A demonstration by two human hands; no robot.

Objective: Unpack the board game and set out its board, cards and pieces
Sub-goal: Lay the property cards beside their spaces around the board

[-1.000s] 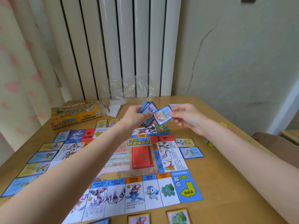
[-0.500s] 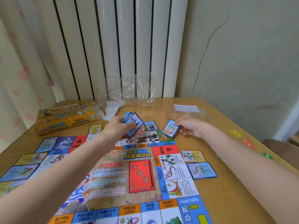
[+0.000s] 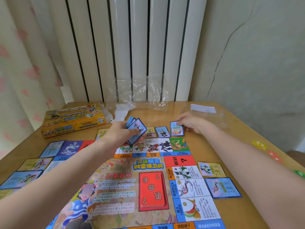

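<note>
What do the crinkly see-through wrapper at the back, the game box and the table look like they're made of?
The wrapper looks like thin clear plastic film: glossy, creased, the radiator showing through. The game box seems printed cardboard with a slight sheen, folded edges at its corners. The table looks like light wood or wood-look laminate, smooth and softly reflective; which one I cannot tell.

Single head-worn wide-angle view, looking forward and down across the game board [image 3: 115, 187].
Sits above the board's near edge, close enough that both forearms fill the lower frame; faces the radiator [image 3: 132, 47] beyond the board's far edge, table [image 3: 247, 146] edge falling away right of the board. No second view to overlap.
</note>
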